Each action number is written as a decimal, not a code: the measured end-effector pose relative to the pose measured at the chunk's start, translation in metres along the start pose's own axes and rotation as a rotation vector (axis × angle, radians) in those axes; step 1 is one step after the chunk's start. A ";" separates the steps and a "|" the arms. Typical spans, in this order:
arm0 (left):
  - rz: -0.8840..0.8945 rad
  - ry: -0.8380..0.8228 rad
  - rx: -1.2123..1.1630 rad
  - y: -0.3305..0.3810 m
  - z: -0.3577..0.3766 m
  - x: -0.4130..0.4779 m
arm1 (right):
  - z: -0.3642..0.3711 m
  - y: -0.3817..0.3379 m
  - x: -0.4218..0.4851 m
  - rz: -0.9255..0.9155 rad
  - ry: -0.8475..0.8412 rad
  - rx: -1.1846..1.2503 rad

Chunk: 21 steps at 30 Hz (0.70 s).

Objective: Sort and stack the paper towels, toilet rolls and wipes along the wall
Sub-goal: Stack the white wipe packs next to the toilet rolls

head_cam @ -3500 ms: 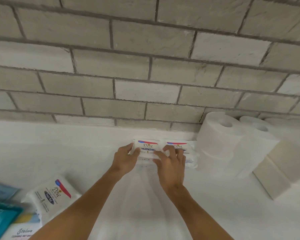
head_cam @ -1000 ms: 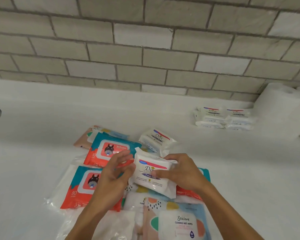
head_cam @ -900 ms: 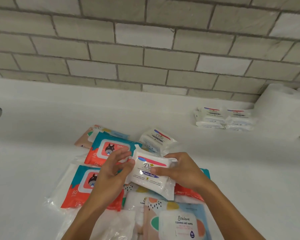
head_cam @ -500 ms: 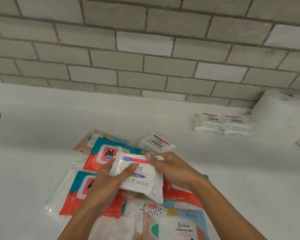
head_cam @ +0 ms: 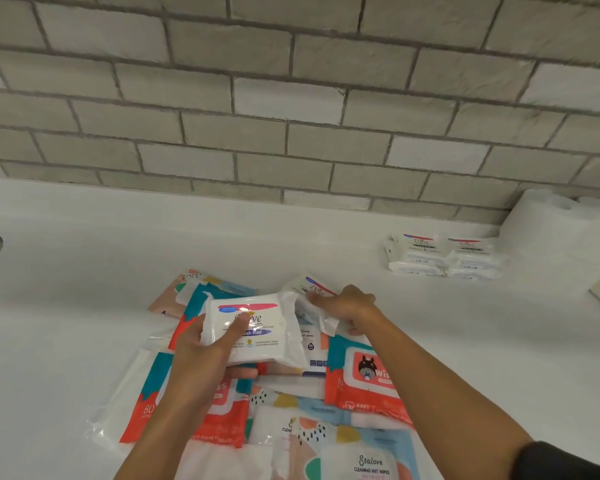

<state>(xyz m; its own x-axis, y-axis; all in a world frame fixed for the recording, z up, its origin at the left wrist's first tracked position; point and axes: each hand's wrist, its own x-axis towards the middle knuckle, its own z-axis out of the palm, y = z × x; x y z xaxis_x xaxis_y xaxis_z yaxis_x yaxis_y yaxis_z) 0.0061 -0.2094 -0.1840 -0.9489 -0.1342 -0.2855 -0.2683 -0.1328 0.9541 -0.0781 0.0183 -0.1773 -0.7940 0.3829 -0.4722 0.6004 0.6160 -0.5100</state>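
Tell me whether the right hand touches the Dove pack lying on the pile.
Touching. The head view shows the right hand with its fingers curled over the lying Dove pack, with no gap visible.

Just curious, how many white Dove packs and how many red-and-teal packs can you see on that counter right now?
White Dove packs: 6 (the held Dove pack in the left hand, the second Dove pack under the right hand, and what look like 4 stacked Dove packs by the wall)
Red-and-teal packs: 3 visible
Total: 9
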 end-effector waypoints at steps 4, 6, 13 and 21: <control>0.003 0.027 -0.012 -0.002 -0.001 0.002 | 0.005 -0.001 0.002 -0.008 0.025 0.017; 0.004 0.032 -0.011 -0.003 0.000 0.003 | 0.004 -0.002 0.002 -0.035 0.023 0.030; 0.024 -0.013 -0.012 0.004 0.011 0.001 | 0.011 0.008 0.001 -0.136 0.080 0.315; 0.019 -0.031 -0.053 0.004 0.024 0.001 | 0.014 0.021 0.003 -0.200 0.285 0.769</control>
<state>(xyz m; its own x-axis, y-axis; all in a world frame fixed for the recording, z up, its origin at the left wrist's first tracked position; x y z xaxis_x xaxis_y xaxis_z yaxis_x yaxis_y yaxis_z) -0.0004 -0.1866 -0.1780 -0.9586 -0.1062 -0.2640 -0.2422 -0.1828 0.9529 -0.0659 0.0226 -0.1998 -0.8239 0.5393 -0.1742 0.2620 0.0898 -0.9609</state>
